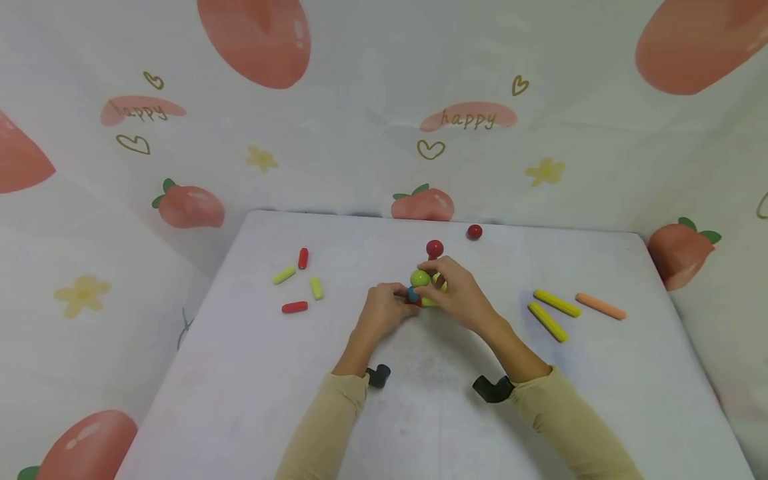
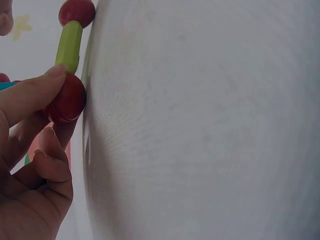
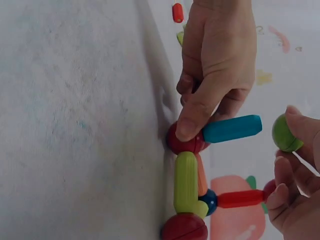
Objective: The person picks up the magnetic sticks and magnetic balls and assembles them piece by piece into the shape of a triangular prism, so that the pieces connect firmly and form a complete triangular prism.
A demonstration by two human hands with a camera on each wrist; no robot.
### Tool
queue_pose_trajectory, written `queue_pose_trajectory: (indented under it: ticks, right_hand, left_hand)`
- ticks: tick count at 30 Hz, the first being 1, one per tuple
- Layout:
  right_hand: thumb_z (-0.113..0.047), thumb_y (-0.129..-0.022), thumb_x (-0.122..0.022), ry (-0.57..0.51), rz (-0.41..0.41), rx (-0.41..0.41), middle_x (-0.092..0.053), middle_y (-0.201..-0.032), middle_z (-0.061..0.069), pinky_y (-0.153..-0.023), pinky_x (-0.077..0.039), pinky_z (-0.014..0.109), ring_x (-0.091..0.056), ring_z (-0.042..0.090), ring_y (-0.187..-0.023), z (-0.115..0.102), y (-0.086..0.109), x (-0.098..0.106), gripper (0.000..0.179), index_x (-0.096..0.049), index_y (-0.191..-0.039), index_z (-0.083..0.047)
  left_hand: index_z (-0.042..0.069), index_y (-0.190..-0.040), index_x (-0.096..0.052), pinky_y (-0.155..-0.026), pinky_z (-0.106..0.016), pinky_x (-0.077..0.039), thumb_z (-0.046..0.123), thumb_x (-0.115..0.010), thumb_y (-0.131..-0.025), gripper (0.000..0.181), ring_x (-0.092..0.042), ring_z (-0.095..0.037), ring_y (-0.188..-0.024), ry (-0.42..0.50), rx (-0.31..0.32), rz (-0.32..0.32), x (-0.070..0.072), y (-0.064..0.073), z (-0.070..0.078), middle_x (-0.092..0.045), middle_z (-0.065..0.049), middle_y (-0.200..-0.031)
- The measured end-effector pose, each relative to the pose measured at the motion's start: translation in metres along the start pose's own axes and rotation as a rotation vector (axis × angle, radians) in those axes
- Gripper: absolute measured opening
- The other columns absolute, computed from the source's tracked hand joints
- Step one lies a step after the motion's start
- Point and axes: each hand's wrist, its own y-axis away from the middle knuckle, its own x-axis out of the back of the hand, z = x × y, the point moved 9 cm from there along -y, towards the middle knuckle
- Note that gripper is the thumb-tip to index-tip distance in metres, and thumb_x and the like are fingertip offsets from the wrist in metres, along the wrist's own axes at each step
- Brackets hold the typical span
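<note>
A small build of coloured rods and balls stands mid-table. My left hand (image 1: 384, 311) pinches its red ball (image 3: 180, 137) low against the tabletop, thumb on the near side. From that ball a blue rod (image 3: 232, 129) sticks up, and a light green rod (image 3: 186, 182) leads to another red ball (image 3: 185, 229). Behind sit an orange rod (image 3: 201, 175), a blue ball (image 3: 210, 202) and an upright red rod (image 3: 241, 198) topped by a red ball (image 1: 435, 248). My right hand (image 1: 454, 293) holds a green ball (image 3: 284, 134) between thumb and fingers, just off the blue rod's free end.
On the left lie short red rods (image 1: 295, 307) and short yellow-green rods (image 1: 317, 288). To the right are two yellow rods (image 1: 557, 303) and an orange rod (image 1: 601, 306). A loose red ball (image 1: 475, 232) rests near the back edge, before a patterned cloth backdrop (image 1: 360, 133).
</note>
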Motion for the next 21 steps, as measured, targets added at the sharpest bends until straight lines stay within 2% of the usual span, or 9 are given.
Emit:
queue_pose_trajectory:
  ticks: [6,10,13,17,21]
  right_hand:
    - [-0.015,-0.088,-0.081,-0.027,-0.028,-0.019,-0.064,-0.107,0.002,-0.074,-0.053,0.022,-0.062,0.022,-0.091,0.001,0.0,-0.009,0.042,-0.065,-0.126,-0.011]
    - [-0.016,-0.087,-0.081,-0.022,-0.046,-0.024,-0.064,-0.107,0.001,-0.071,-0.052,0.021,-0.06,0.018,-0.09,0.001,0.001,-0.013,0.043,-0.064,-0.126,-0.012]
    - [-0.019,-0.088,-0.081,-0.014,-0.064,-0.034,-0.064,-0.111,0.003,-0.073,-0.053,0.023,-0.061,0.021,-0.092,0.002,0.002,-0.012,0.047,-0.063,-0.13,-0.011]
    - [-0.027,-0.091,-0.078,-0.005,-0.075,-0.121,-0.064,-0.119,0.008,-0.074,-0.054,0.025,-0.062,0.022,-0.094,0.018,0.009,-0.001,0.049,-0.061,-0.135,-0.012]
    - [-0.03,-0.094,-0.074,0.042,-0.09,-0.279,-0.064,-0.119,0.011,-0.074,-0.053,0.028,-0.061,0.021,-0.09,0.049,0.022,0.008,0.047,-0.061,-0.134,-0.01]
  left_hand:
    - [0.01,-0.098,-0.078,-0.087,-0.038,-0.057,0.025,-0.089,-0.078,0.027,-0.072,-0.015,-0.093,-0.007,-0.027,0.016,0.002,0.001,0.002,-0.08,-0.002,-0.096]
    - [0.012,-0.097,-0.079,-0.087,-0.038,-0.057,0.023,-0.089,-0.077,0.025,-0.072,-0.015,-0.093,0.008,-0.036,0.028,0.002,0.001,0.002,-0.08,0.0,-0.094]
    - [0.012,-0.097,-0.078,-0.087,-0.039,-0.057,0.021,-0.089,-0.078,0.024,-0.073,-0.014,-0.092,0.024,-0.022,0.022,0.002,0.001,0.001,-0.08,-0.001,-0.095]
    - [0.009,-0.101,-0.077,-0.09,-0.039,-0.058,0.021,-0.089,-0.079,0.028,-0.076,-0.017,-0.095,0.034,0.005,0.001,0.0,0.001,-0.001,-0.08,-0.004,-0.099]
    - [0.009,-0.104,-0.076,-0.089,-0.039,-0.058,0.022,-0.089,-0.079,0.03,-0.074,-0.017,-0.095,0.01,0.031,-0.006,0.0,0.002,-0.001,-0.079,-0.005,-0.102]
